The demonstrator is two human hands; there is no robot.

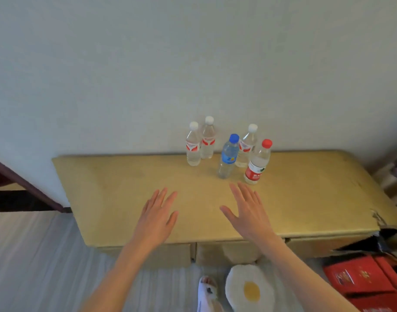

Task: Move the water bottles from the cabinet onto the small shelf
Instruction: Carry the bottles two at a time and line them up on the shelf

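Five water bottles (229, 152) upright on the cabinet top (125, 188), bunched toward the back edge, right of middle — three white-capped at the rear, blue-capped bottle (228, 157) and red-capped bottle (257, 163) in front. None lifted yet. Left hand (158, 216) and right hand (247, 211) both flat and spread above the front half of the top, palms down, gripping nothing. Right fingertips (234, 188) near the blue-capped and red-capped bottles, not touching. Very start of the job, by the look of it — the reach for a first bottle. Small shelf not clearly in view, perhaps off past the right edge. Next up, likely: curl around a front bottle's body, lift straight, mind the neighbours standing close behind.
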